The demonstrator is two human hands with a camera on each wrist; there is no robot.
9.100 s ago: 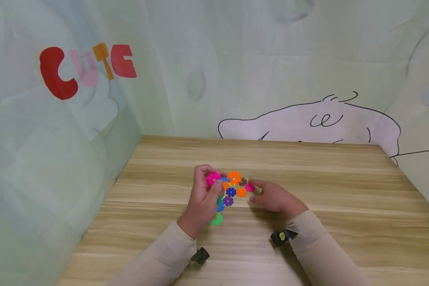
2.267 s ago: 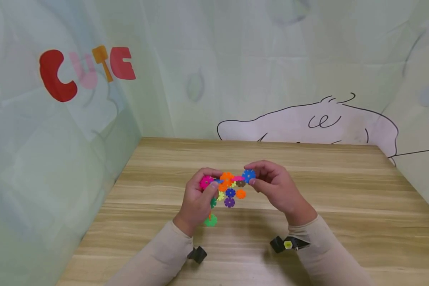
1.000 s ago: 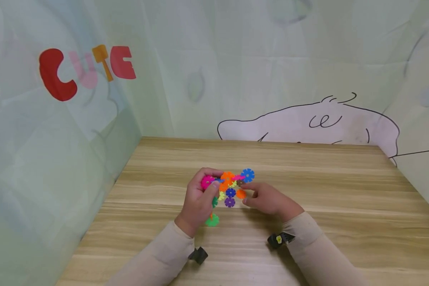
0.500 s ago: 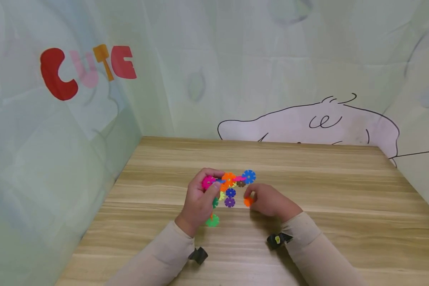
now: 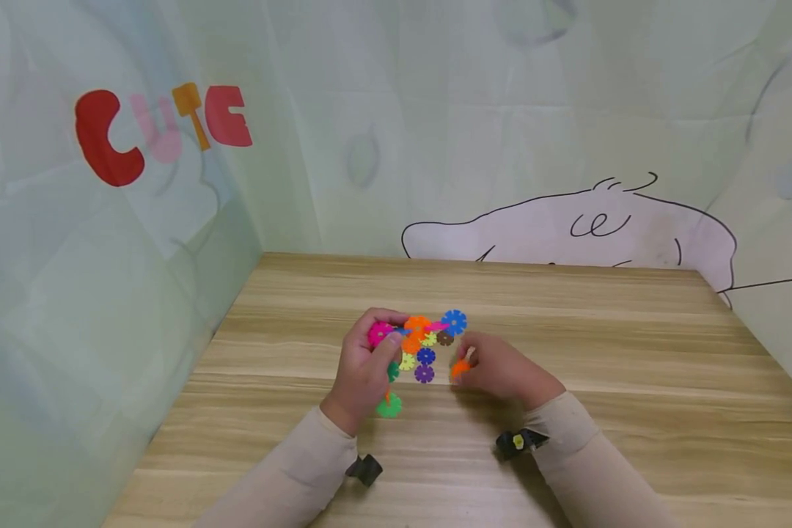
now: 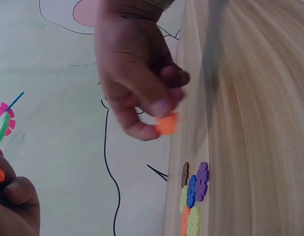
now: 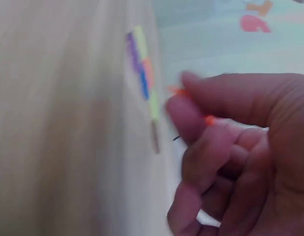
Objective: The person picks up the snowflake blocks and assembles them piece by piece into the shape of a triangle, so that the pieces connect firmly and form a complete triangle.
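Head view: the left hand point(image 5: 363, 370) grips the joined cluster of snowflake discs point(image 5: 417, 345) by its left side, steadying it just above the tabletop point(image 5: 633, 381). Right of the cluster, the right hand point(image 5: 501, 370) pinches one loose orange disc point(image 5: 460, 369) between thumb and fingers. Roughly a dozen discs are joined; one is apart.

Right hand point(image 6: 135, 73) pinches orange disc point(image 6: 167, 123) above wooden table point(image 6: 250, 123); flower discs point(image 6: 193, 196) below.
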